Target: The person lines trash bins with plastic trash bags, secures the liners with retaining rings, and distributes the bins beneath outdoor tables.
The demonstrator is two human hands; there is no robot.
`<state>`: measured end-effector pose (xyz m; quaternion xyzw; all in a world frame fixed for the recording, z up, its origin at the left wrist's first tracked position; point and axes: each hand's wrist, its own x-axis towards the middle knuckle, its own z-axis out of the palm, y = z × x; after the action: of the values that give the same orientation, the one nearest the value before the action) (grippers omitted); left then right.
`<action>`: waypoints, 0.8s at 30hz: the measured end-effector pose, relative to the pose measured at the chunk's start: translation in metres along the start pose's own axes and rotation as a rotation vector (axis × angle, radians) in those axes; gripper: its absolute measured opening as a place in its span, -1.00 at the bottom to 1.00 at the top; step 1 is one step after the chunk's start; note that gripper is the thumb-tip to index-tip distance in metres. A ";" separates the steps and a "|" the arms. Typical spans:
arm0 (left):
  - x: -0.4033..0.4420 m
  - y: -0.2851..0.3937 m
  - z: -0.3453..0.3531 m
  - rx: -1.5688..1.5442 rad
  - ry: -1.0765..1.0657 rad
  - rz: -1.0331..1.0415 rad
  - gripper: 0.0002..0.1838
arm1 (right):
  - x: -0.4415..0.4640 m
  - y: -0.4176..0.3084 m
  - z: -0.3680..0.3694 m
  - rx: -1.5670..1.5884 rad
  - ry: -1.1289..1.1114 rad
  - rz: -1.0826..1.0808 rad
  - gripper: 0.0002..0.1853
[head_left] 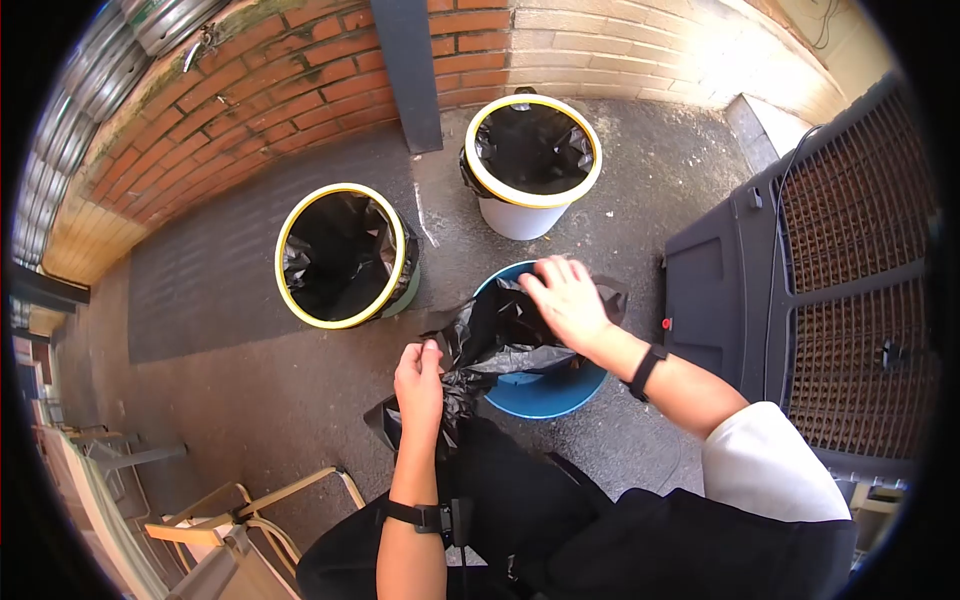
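A black plastic bag (470,352) lies partly inside a blue bin (545,395) and hangs over its left side. My left hand (418,380) pinches the bag's edge, left of the bin. My right hand (567,305) is over the bin's far rim with its fingers bent onto the bag; what lies under the fingertips is hidden. A green bin (410,282) with a yellow-edged ring and black liner stands to the left. Behind the blue one is a white bin (524,218), lined in black under a similar ring.
A large dark grey unit (715,300) with grilles stands on the right. A grey post (408,75) rises against the brick wall (290,90) ahead. Wooden-framed furniture (250,510) is at the lower left.
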<state>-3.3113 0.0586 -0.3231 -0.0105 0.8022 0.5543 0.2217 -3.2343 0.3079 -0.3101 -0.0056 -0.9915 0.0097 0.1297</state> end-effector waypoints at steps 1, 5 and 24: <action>0.004 -0.003 0.000 0.028 0.036 -0.001 -0.63 | -0.004 0.006 -0.013 -0.048 0.046 0.033 -0.70; 0.019 -0.004 0.003 0.116 0.175 -0.012 -0.48 | -0.041 0.046 -0.022 -0.042 -0.068 0.251 -0.83; 0.047 -0.065 0.014 0.577 0.142 -0.199 -0.61 | -0.041 0.132 0.120 0.916 -0.312 0.974 -0.86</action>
<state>-3.3325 0.0567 -0.4015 -0.0641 0.9350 0.2770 0.2120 -3.2248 0.4373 -0.4390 -0.3940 -0.7790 0.4858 -0.0445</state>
